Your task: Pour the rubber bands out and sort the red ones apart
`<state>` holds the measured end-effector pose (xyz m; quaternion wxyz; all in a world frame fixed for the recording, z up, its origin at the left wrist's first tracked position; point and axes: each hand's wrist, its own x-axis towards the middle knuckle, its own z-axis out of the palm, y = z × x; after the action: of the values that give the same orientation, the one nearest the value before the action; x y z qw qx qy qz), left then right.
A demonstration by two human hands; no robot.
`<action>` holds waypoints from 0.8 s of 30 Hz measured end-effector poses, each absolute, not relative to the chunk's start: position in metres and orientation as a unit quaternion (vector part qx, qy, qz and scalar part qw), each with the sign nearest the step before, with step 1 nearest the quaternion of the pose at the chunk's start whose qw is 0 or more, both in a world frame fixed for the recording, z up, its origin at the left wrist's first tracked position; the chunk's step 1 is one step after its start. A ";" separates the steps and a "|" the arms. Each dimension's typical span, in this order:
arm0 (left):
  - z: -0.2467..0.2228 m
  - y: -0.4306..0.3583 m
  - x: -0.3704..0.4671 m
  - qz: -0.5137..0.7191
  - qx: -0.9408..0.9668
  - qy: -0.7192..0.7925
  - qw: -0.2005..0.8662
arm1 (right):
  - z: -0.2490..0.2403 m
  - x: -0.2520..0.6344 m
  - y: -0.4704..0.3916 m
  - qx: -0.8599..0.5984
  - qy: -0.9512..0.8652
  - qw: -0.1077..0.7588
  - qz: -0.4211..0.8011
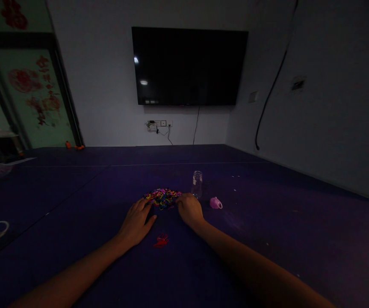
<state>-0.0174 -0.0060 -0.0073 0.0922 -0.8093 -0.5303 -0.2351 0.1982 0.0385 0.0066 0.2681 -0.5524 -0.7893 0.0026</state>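
Mid-frame, the elastic-band pile (161, 196) lies between the left hand (137, 221), fingers (141, 205) loosely spread, empty, and right hand (190, 208), curled, hold unclear.

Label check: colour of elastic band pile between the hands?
Elastic band pile: multicoloured, with yellow, pink, blue; head view.

This looks like a room in a home: a big black TV (189, 66) hangs on the pale wall (101, 85), sockets (163, 123) and wires (196, 124) are below, and a door (32, 113) has red writing (45, 77)
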 end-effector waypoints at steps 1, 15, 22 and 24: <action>-0.007 -0.006 -0.017 -0.243 -0.814 -0.518 0.095 | 0.006 0.198 0.039 -0.547 -0.794 0.267 0.003; -0.008 -0.003 -0.018 -0.187 -0.862 -0.470 0.042 | 0.001 0.194 0.044 -0.435 -0.870 0.229 0.020; -0.005 -0.005 -0.016 -0.194 -0.860 -0.469 0.052 | -0.001 0.195 0.046 -0.430 -0.873 0.231 0.006; -0.004 -0.005 -0.016 -0.191 -0.861 -0.469 0.054 | -0.001 0.195 0.046 -0.428 -0.873 0.235 0.007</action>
<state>-0.0158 -0.0052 -0.0043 0.0539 -0.8609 -0.4685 -0.1908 0.1946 0.0459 -0.0010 0.2349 -0.4280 -0.8727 0.0067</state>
